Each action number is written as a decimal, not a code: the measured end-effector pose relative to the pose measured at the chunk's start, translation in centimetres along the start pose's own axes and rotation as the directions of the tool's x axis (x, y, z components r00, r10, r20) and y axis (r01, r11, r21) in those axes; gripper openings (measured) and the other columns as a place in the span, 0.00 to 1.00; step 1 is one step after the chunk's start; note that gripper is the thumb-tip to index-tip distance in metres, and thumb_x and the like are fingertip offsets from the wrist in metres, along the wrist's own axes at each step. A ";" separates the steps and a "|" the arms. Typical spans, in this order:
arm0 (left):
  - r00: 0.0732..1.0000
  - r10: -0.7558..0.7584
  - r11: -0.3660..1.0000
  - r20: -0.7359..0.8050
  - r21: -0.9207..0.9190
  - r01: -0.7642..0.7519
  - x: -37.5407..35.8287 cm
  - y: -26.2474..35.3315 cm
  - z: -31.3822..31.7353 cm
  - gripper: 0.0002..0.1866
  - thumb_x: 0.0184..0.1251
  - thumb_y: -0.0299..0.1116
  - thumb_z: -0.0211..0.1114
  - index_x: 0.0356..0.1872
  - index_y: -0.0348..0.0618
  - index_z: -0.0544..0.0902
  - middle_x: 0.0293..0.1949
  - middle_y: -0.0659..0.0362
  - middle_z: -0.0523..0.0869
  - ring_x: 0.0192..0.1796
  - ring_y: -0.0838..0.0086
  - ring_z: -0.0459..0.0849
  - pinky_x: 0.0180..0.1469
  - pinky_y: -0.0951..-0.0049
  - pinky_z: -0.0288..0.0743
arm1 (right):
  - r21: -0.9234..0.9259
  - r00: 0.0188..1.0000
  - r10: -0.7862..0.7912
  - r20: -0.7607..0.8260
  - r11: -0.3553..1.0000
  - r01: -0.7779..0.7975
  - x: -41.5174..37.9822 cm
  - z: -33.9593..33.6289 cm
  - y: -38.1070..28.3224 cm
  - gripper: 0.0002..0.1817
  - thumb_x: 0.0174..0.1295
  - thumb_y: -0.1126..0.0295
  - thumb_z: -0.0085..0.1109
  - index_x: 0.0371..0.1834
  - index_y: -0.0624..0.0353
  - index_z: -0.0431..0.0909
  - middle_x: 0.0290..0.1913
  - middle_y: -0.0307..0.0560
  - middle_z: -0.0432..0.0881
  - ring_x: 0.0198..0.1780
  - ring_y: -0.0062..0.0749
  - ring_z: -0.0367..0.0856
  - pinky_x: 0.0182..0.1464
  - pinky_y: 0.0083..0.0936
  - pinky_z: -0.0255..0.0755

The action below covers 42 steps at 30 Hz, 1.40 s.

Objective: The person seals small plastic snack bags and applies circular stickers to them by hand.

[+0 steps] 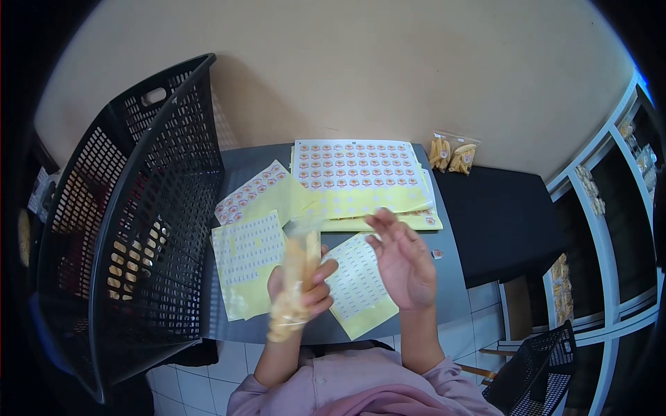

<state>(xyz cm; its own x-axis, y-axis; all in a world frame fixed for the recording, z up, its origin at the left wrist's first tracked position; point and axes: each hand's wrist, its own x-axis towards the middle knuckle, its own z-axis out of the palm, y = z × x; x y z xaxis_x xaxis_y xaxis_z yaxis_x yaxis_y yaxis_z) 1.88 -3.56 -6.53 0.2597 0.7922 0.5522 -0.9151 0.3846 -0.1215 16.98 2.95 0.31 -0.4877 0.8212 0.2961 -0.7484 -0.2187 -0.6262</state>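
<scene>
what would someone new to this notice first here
Probably the tall black basket looming on the left. Next, the sheets of round stickers spread over the grey table by the wall, and the clear bag of pale sticks in the left hand, blurred above the table's front edge.

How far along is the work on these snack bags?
Looks done: the bags by the wall carry round stickers. In hand: the left hand grips a blurred bag, its labelling unclear; the right hand is open. Left, probably: that bag; stickers remain on the large sheet.
</scene>
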 end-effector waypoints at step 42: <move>0.823 0.566 -0.385 0.050 0.899 0.210 0.3 -3.9 2.7 0.30 0.56 0.18 0.53 0.60 0.35 0.53 0.54 0.47 0.67 0.58 0.66 0.67 0.57 0.70 0.61 | -0.878 0.988 -0.152 0.023 0.470 0.093 -1.2 2.4 3.5 0.04 0.49 0.68 0.59 0.27 0.53 0.77 0.67 0.59 0.44 0.68 0.55 0.29 0.63 0.49 0.30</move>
<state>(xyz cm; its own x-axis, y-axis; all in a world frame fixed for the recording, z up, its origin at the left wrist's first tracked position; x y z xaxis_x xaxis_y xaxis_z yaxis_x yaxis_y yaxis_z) 4.66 -6.10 -3.72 -0.3201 0.8458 0.4268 0.1290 -0.4074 0.9041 13.87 -0.10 -0.46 -0.3786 0.8324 0.4048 -0.0022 0.4365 -0.8997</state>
